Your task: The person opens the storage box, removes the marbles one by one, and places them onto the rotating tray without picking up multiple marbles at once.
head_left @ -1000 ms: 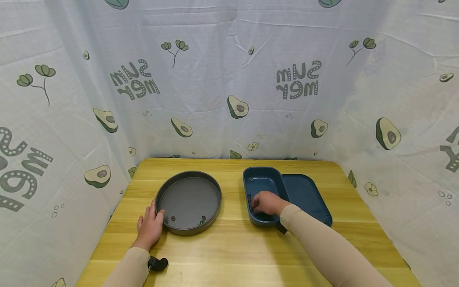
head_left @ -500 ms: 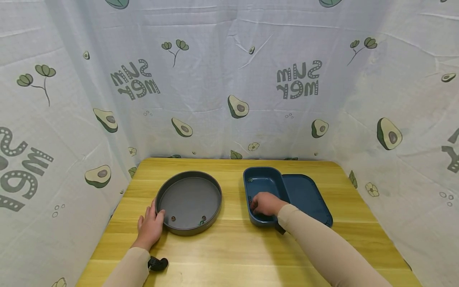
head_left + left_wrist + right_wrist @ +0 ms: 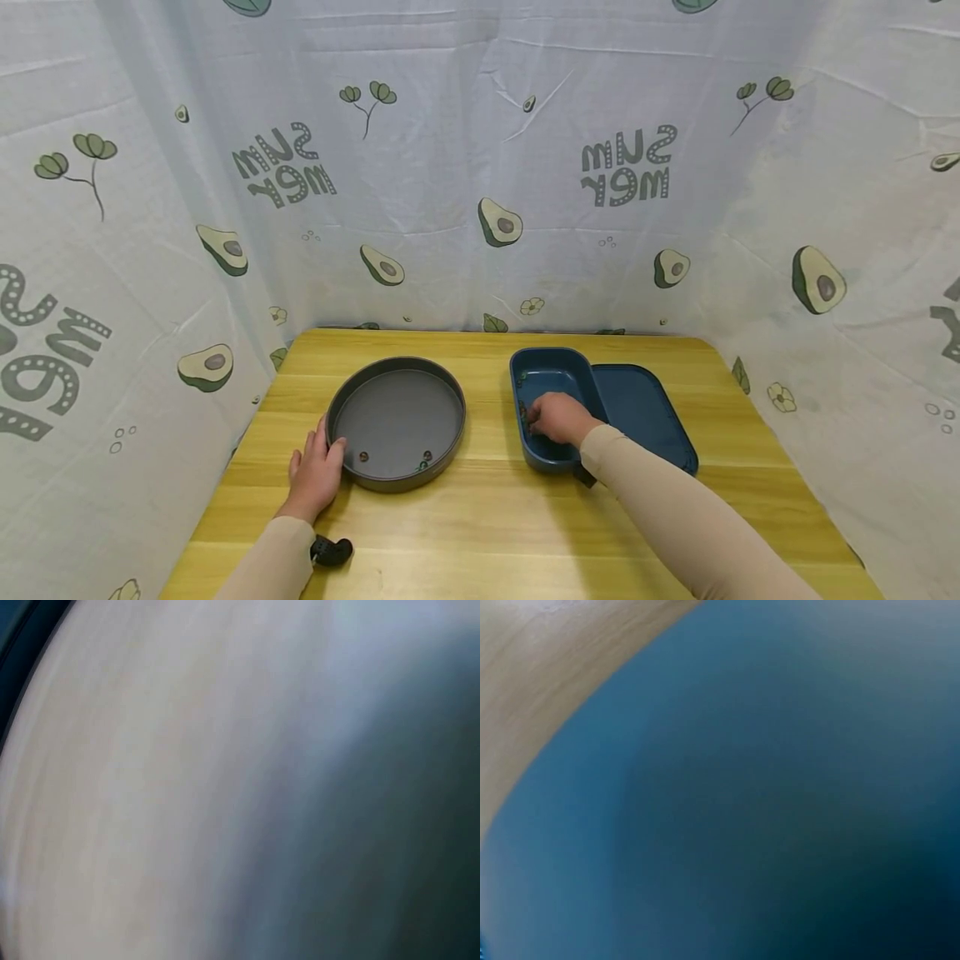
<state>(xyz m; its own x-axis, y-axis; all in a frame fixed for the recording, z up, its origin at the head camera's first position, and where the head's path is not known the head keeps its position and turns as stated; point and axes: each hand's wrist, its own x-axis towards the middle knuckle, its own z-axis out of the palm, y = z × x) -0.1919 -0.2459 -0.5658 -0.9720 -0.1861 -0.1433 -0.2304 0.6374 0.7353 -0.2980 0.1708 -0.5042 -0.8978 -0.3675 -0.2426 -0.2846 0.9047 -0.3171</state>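
Note:
A round dark grey pan (image 3: 397,408) stands at the left of the table. My left hand (image 3: 315,479) grips its near-left rim, thumb over the edge and fingers along the outside. Small marbles (image 3: 363,457) lie near the pan's front. To the right is a deep blue rectangular box (image 3: 551,360). My right hand (image 3: 561,418) reaches down into it, fingers bent at the left wall beside several small marbles (image 3: 522,408). Its fingertips are partly hidden, so whether they pinch a marble cannot be told. Both wrist views are blurred; the right one shows a blue surface (image 3: 705,787).
A flat blue lid (image 3: 645,408) lies against the box's right side on the wooden table (image 3: 465,533). Black devices sit at both wrists, such as the left wrist device (image 3: 332,551). A printed curtain (image 3: 420,183) hangs behind and at both sides.
My right hand has shifted slightly away from me along the box's left wall, its fingers still low among the marbles. My left hand and the pan stay in place.

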